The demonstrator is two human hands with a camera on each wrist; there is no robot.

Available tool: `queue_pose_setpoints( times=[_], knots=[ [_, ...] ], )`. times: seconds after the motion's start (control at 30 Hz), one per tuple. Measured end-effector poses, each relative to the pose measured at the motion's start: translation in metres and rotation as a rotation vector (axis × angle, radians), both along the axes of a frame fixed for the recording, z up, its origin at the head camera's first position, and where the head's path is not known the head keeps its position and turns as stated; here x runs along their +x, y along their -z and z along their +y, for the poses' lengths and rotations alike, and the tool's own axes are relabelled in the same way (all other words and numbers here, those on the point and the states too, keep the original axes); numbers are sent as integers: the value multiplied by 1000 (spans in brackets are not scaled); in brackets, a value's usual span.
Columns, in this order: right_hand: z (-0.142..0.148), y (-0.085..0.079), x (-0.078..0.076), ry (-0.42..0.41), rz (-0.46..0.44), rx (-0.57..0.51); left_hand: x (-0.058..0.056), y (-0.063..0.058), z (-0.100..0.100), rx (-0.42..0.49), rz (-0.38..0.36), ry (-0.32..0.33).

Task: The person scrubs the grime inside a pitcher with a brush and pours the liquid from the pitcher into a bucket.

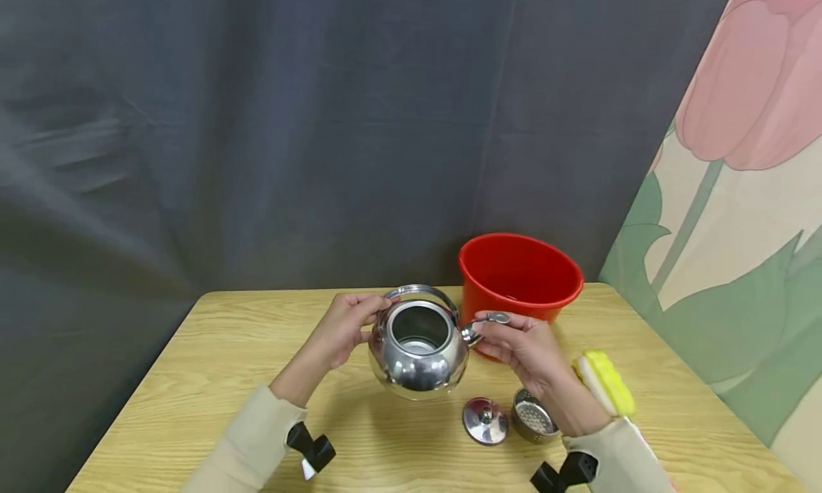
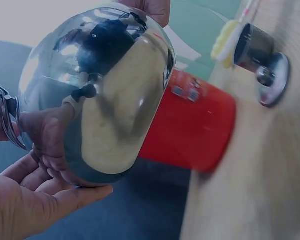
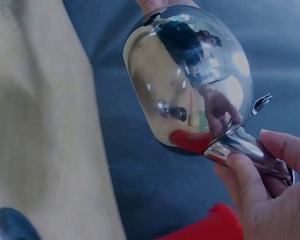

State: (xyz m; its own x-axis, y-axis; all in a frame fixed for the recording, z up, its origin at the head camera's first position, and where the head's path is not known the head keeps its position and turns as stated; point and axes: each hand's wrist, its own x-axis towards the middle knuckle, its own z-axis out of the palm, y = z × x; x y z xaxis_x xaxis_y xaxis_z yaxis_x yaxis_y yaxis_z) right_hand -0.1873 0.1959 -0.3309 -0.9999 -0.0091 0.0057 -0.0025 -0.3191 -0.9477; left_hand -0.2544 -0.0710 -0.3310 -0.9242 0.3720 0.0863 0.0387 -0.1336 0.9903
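A shiny steel kettle (image 1: 420,370) is held up over the table, its uncovered round mouth tipped toward the head camera. My left hand (image 1: 339,329) grips its left side near the base of the hoop handle (image 1: 417,289); in the left wrist view, the fingers (image 2: 65,200) spread along the polished body. On the other side, my right hand (image 1: 523,347) pinches the spout (image 3: 240,145) between thumb and fingers. Below, the kettle's lid (image 1: 485,423) lies knob up on the table. Beside the lid sits a small perforated steel strainer (image 1: 533,416), partly covered by my right forearm.
Behind the right hand stands a red bucket (image 1: 474,300). A yellow and white sponge (image 1: 606,382) lies to the right of my right wrist. The wooden table (image 1: 244,350) meets a dark curtain at the back and a flower-painted wall on the right.
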Motion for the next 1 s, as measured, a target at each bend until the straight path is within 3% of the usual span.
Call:
queue_pose_setpoints(
  times=[0.23, 0.37, 0.7, 1.0],
  knots=[
    [18, -31, -8, 28, -16, -16, -17, -38, 19, -10, -3, 39],
    [30, -44, -15, 33, -1, -55, -31, -51, 35, -33, -10, 51],
    [61, -58, -29, 129, -32, -124, -60, -63, 77, -52, -56, 99],
    [81, -67, -41, 212, -53, -113, -75, -73, 100, -76, -73, 83]
  ],
)
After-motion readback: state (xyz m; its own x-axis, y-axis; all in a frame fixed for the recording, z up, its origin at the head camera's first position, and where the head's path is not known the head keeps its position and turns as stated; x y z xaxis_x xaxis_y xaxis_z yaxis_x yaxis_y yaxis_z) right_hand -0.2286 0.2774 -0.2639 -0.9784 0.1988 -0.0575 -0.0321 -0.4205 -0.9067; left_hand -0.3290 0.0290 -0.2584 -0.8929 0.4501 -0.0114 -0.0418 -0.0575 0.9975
